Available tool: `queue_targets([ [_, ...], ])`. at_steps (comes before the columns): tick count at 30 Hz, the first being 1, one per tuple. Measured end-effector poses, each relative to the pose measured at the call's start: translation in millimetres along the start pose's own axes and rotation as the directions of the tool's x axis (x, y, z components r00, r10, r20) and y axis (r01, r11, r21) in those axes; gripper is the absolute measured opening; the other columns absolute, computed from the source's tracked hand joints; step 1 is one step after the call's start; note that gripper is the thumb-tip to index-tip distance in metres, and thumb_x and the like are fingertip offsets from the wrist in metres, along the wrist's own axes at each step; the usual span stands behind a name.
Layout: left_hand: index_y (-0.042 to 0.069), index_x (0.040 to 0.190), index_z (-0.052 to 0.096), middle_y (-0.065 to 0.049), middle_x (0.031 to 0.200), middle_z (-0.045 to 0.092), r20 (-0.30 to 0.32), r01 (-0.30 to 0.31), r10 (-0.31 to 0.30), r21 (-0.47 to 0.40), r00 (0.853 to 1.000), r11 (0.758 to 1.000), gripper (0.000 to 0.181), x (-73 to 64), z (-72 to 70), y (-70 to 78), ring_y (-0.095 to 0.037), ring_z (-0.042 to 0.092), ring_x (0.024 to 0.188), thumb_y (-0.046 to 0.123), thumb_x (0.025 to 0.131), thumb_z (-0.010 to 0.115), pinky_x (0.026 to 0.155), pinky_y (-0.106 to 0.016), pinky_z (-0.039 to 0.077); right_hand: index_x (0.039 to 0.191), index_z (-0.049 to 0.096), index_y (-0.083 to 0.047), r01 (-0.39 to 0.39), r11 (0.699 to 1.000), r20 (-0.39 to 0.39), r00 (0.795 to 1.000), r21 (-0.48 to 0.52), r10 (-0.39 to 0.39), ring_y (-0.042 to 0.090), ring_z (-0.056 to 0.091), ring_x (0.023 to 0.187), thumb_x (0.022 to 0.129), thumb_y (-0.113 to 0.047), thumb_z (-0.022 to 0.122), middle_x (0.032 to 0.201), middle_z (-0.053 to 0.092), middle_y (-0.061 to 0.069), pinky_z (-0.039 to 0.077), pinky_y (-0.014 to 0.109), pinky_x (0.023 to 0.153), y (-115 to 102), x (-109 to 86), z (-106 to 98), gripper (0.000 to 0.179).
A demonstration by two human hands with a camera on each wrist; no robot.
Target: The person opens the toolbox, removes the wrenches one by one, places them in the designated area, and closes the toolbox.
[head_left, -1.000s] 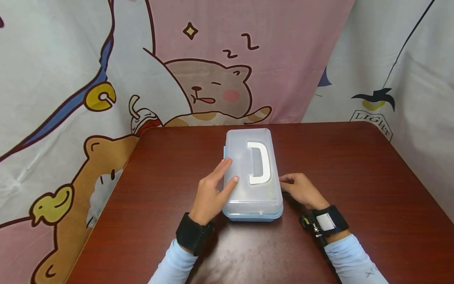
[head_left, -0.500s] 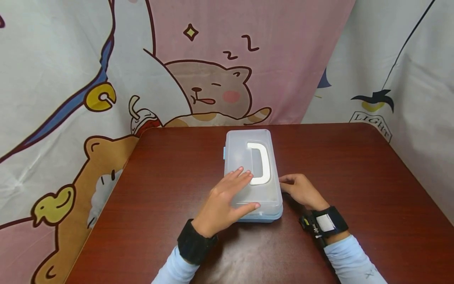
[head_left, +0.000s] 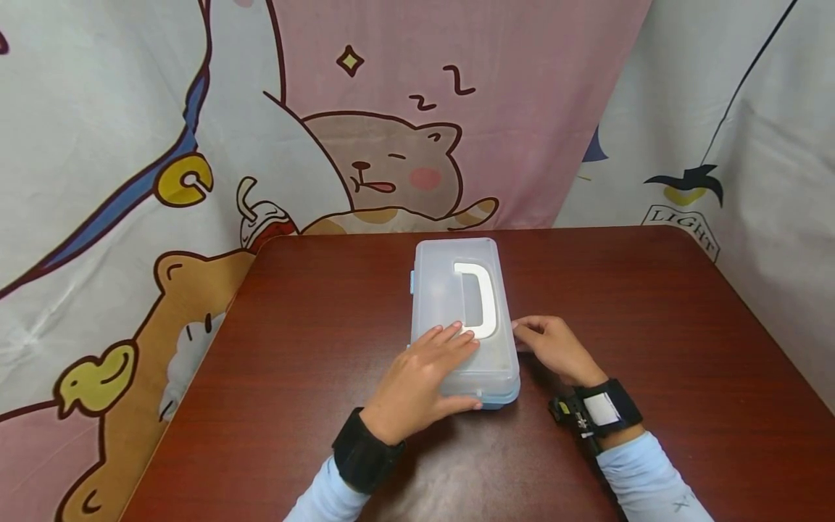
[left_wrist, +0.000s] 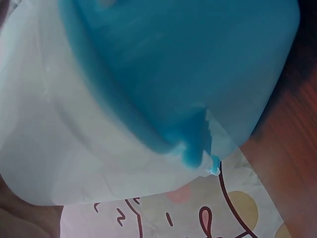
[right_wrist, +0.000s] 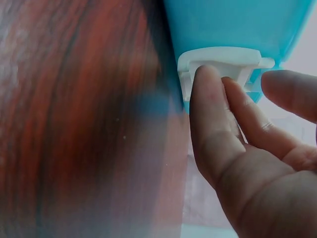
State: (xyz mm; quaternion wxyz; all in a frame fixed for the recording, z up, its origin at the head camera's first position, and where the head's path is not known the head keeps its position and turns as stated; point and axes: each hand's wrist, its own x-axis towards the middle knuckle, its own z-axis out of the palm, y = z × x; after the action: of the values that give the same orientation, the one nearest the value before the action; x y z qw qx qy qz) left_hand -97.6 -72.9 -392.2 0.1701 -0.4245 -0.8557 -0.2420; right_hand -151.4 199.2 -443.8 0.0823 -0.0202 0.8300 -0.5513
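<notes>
A plastic storage box (head_left: 438,279) with a clear lid, white carry handle (head_left: 486,301) and blue base (left_wrist: 198,59) lies on the table. My left hand (head_left: 417,388) rests over the near left part of the lid, fingers spread and fairly straight, tips by the handle's near end. On the box's right side, my right hand (head_left: 557,351) touches a white latch (right_wrist: 223,53). In the right wrist view its fingertips (right_wrist: 208,82) lie against the latch, with the thumb (right_wrist: 292,91) apart from them. The left hand's fingers are mostly hidden in the left wrist view.
The dark red wooden table (head_left: 313,304) surrounds the box. A printed cloth (head_left: 535,109) with cartoon animals hangs behind it. Each wrist wears a black strap, such as the left wrist strap (head_left: 367,449); a small device sits by the right one.
My left hand has moved from the box's left edge to the right and nearer, onto the lid's near part. The right hand has shifted only slightly at the latch; the box stays put.
</notes>
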Motion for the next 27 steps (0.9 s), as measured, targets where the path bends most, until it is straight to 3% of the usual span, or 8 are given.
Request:
queue_targets([
  [6,0.004,0.133,0.069,-0.011,0.137,0.067,-0.024,0.003,-0.003,-0.03,1.0,1.0,0.062,0.4,1.6,0.0,-0.025,0.055,0.138,0.03,0.08,0.091,0.118,-0.04,0.038,0.127,0.064,0.012,-0.001,1.0,0.003,1.0,0.021,0.001,0.03,0.07,0.109,0.107,-0.019,0.057,0.125,0.067,0.027,0.061,0.038,0.085,0,0.3,0,0.038],
  [16,0.003,0.129,0.071,-0.012,0.133,0.069,-0.078,-0.024,0.019,-0.061,0.997,0.998,0.056,-2.9,4.0,-1.3,-0.026,0.057,0.136,0.026,0.082,0.089,0.118,-0.04,0.038,0.127,0.065,0.011,-0.014,1.0,0.01,1.0,0.021,0.014,0.03,0.07,0.109,0.107,-0.021,0.058,0.125,0.067,0.026,0.061,0.04,0.085,1,-1.2,-1,0.038],
  [27,0.0,0.132,0.069,-0.014,0.134,0.068,-0.196,0.003,-0.039,-0.183,0.98,0.983,0.059,-11.9,1.8,-6.5,-0.026,0.055,0.138,0.023,0.081,0.09,0.119,-0.041,0.036,0.129,0.063,0.011,-0.02,0.997,0.029,0.999,0.072,0.018,0.028,0.07,0.107,0.107,-0.02,0.058,0.127,0.065,0.027,0.061,0.038,0.085,1,-1.6,-3,0.039],
])
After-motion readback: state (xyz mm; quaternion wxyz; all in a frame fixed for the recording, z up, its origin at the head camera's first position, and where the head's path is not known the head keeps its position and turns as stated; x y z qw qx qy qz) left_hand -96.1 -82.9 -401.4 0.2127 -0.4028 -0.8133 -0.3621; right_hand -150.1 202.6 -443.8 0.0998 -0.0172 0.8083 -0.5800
